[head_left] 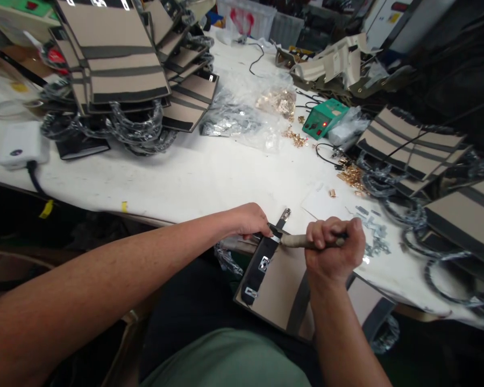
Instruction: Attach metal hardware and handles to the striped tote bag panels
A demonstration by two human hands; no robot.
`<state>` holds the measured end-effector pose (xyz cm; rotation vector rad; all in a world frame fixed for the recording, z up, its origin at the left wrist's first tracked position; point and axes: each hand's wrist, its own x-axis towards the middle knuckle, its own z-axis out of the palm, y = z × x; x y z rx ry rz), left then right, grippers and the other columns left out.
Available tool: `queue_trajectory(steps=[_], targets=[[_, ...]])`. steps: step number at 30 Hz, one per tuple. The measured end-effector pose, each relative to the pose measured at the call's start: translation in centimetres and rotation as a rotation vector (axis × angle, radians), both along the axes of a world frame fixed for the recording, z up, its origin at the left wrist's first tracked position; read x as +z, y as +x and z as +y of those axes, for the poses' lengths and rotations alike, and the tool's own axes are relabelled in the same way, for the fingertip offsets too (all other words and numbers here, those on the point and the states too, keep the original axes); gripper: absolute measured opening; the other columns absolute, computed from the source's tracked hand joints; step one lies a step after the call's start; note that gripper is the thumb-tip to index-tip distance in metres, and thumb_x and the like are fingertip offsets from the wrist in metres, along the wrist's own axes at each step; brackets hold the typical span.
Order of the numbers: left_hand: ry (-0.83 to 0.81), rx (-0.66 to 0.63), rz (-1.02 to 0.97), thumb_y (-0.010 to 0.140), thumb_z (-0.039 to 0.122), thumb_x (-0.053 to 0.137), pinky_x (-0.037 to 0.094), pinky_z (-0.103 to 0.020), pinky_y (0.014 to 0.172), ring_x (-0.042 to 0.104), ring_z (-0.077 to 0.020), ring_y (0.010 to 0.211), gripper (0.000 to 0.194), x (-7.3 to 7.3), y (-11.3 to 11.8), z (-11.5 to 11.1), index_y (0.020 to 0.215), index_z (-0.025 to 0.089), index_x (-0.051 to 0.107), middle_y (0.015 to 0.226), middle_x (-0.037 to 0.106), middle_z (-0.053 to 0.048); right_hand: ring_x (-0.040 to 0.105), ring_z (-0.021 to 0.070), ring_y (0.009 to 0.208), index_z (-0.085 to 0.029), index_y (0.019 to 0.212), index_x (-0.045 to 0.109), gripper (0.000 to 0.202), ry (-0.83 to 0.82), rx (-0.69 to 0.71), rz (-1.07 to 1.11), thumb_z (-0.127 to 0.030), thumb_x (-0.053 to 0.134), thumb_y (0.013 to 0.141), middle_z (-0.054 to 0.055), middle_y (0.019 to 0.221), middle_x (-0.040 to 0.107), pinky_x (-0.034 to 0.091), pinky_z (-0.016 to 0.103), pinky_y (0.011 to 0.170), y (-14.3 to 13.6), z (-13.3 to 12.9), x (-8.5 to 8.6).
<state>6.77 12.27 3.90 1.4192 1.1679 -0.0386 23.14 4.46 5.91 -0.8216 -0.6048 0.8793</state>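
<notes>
In front of my body a beige bag panel (280,282) with dark bands lies tilted at the table's front edge. Along its upper side runs a black strip (269,248) with shiny metal fittings (265,263). My left hand (255,219) is closed in a pinch at the strip's far part; what its fingertips hold is hidden. My right hand (334,248) is wrapped round a tool with a tape-wrapped handle (294,240). The handle's far end meets a dark part at the strip, close to my left fingertips. A strap end with a metal plate (285,214) sticks out beyond.
Stacked bag panels with plastic-wrapped handles (121,70) stand at the left; more panels (411,142) lie right. A green device (325,117), gold-coloured parts (351,177), grey metal pieces (375,236) and clear plastic bags (246,118) lie on the white table (210,180). A white box (23,144) sits left.
</notes>
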Motion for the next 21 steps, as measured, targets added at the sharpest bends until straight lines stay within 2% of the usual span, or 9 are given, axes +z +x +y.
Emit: queue_trajectory(steps=[5,9,12,15,18,21], targets=[[-0.001,-0.003,0.009,0.068,0.030,0.073,0.026,-0.027,0.042,0.037,-0.0110,0.037,0.019,-0.2,-0.1,0.1,0.060,0.018,0.059,0.040,0.041,0.006,0.036,0.0067,0.035,-0.018,0.062,0.053,0.036,0.033,0.058,-0.119,-0.035,0.058,0.093,-0.007,0.049,0.039,0.032,0.023,0.039,-1.3,0.1,-0.2],[0.015,0.000,0.007,0.070,0.027,0.071,0.027,-0.027,0.044,0.037,-0.0103,0.038,0.026,0.2,-0.1,-0.2,0.055,0.019,0.052,0.038,0.039,0.006,0.042,0.0082,0.039,-0.017,0.064,0.059,0.035,0.024,0.147,-0.400,-0.032,0.061,0.095,-0.004,0.051,0.047,0.031,0.023,0.040,-2.4,-0.3,-0.4],[0.038,0.004,0.011,0.070,0.023,0.069,0.026,-0.027,0.045,0.036,-0.0098,0.038,0.028,0.7,-0.2,-0.6,0.052,0.019,0.049,0.038,0.037,0.006,0.045,0.0095,0.044,-0.017,0.061,0.059,0.039,-0.040,0.259,-0.602,-0.036,0.063,0.095,-0.002,0.051,0.050,0.034,0.024,0.042,-2.9,-0.2,0.0],[0.057,0.027,0.008,0.069,0.022,0.070,0.023,-0.027,0.046,0.034,-0.0093,0.039,0.026,0.9,-0.2,-1.0,0.051,0.018,0.051,0.037,0.036,0.006,0.045,0.0098,0.042,-0.017,0.061,0.060,0.041,-0.088,0.323,-0.601,-0.040,0.063,0.094,-0.002,0.050,0.051,0.034,0.024,0.041,-3.0,0.3,0.8],[0.058,0.071,-0.027,0.065,0.020,0.074,0.021,-0.028,0.047,0.033,-0.0089,0.039,0.026,0.7,-0.2,-1.3,0.050,0.018,0.053,0.037,0.037,0.006,0.045,0.0099,0.040,-0.018,0.061,0.059,0.041,-0.098,0.306,-0.544,-0.044,0.063,0.093,-0.002,0.049,0.051,0.033,0.024,0.038,-3.5,0.6,1.3],[0.056,0.145,-0.103,0.060,0.015,0.078,0.021,-0.028,0.046,0.034,-0.0089,0.041,0.030,0.2,-0.4,-1.4,0.045,0.017,0.052,0.037,0.038,0.005,0.045,0.0100,0.039,-0.018,0.061,0.060,0.041,-0.099,0.319,-0.600,-0.044,0.064,0.092,-0.003,0.047,0.051,0.033,0.024,0.039,-4.1,0.7,1.7]])
